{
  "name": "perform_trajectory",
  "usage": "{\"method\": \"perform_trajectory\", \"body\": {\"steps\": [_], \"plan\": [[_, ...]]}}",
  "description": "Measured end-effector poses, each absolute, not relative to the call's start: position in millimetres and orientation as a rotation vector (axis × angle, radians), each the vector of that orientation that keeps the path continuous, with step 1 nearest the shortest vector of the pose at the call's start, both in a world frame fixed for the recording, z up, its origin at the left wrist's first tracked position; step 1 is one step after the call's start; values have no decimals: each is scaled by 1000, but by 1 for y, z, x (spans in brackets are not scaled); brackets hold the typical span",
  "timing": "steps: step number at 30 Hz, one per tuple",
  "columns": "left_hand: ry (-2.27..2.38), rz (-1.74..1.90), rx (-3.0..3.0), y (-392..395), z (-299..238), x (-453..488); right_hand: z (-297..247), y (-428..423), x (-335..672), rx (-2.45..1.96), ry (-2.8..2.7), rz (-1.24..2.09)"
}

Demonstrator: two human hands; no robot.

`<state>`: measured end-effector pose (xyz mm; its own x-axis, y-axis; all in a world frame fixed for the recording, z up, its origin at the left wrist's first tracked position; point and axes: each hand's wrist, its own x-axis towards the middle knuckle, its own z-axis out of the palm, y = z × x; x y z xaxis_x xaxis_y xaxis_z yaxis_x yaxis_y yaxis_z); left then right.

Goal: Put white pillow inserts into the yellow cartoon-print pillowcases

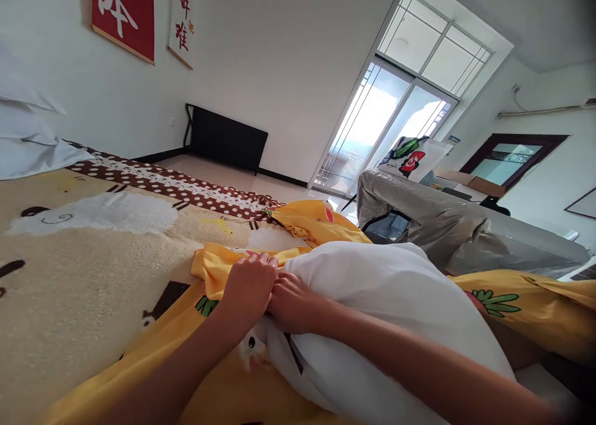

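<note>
A plump white pillow [386,313] lies on the bed, partly inside a yellow printed pillowcase [218,270]. My left hand [249,285] is closed over the edge of the yellow pillowcase at the pillow's left end. My right hand [291,301] sits right beside it, fingers curled and pressed into the pillow's corner where the yellow cloth meets it. Both forearms reach in from the bottom of the view. More of the yellow pillowcase, with a green leaf print [500,302], shows behind the pillow on the right.
A beige blanket with a sheep print [93,251] covers the bed, with white pillows [28,133] at far left. A grey sofa [465,232] stands to the right, a black folded table [226,139] leans on the wall, and a glass sliding door [372,127] is beyond.
</note>
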<state>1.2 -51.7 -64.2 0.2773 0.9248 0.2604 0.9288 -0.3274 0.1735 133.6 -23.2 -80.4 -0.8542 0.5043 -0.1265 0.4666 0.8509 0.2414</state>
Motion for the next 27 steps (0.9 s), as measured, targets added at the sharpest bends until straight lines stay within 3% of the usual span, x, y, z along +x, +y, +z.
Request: {"method": "perform_trajectory", "body": {"steps": [11,19,27], "plan": [[-1854,-260,-2321,-49,-82,12,-91,11,129,820,2851,308],[-1890,-313,-2019,-81,-84,6,-83,7,138,852,2947,354],[-2302,-102,-2020,-106,-99,-1,-74,3,140,918,2969,320]]}}
